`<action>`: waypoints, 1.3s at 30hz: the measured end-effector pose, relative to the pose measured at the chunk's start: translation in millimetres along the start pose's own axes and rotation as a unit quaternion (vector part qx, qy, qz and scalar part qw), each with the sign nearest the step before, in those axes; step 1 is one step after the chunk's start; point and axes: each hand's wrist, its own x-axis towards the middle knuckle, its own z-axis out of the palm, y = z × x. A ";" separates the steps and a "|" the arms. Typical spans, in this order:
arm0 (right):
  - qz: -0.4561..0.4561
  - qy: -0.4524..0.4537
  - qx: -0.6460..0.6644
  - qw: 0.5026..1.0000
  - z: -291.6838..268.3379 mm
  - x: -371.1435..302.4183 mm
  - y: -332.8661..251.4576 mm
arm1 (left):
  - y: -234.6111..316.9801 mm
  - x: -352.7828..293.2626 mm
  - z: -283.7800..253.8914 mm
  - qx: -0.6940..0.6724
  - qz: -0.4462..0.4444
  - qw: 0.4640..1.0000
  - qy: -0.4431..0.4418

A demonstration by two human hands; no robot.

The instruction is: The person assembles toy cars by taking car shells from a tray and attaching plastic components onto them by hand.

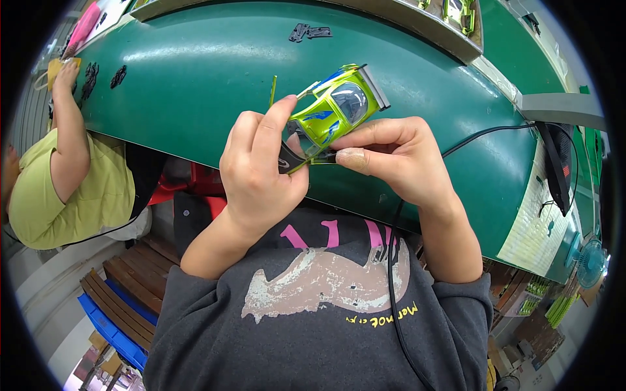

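Note:
A glossy lime-green toy car body (325, 116) with blue markings, a clear windshield and a grey rear wing is held up over the green table, tilted with its wing to the far right. My left hand (261, 153) is closed around its front end, fingers on the far side and thumb underneath. My right hand (401, 156) pinches at the car's near side edge, thumb and forefinger together; a small dark piece shows by the fingertips, but its kind is unclear. The right thumb tip has a pale wrap. A thin green strip (273, 91) sticks up beyond my left fingers.
Black plastic parts (310, 32) lie on the green table (195, 85), with more black pieces (118, 77) at the far left. A tray (365, 23) holding green parts spans the back. Another person (72, 176) sits at left. A black cable (486, 132) crosses the right side.

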 end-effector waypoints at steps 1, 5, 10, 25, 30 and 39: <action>0.014 0.000 -0.003 1.000 -0.7 -0.4 -1.6 | 1.6 0.2 1.1 0.005 0.006 1.000 0.004; 0.023 0.017 -0.004 1.000 -0.4 -4.4 -3.9 | 6.8 2.5 4.3 0.019 0.014 1.000 0.006; 0.019 0.009 -0.012 1.000 3.5 -3.7 -2.7 | 4.4 0.3 5.8 0.021 0.022 0.999 0.035; -0.403 0.089 -0.391 0.823 23.5 -0.9 21.2 | 11.5 0.1 3.6 -0.058 -0.083 0.995 -0.017; -0.385 0.082 -0.365 0.844 17.8 4.5 16.4 | 8.3 4.2 1.2 -0.067 -0.087 0.994 -0.020; -0.481 0.084 -0.432 0.758 9.7 4.4 9.7 | 13.0 -0.8 -8.9 -0.078 0.062 0.995 -0.002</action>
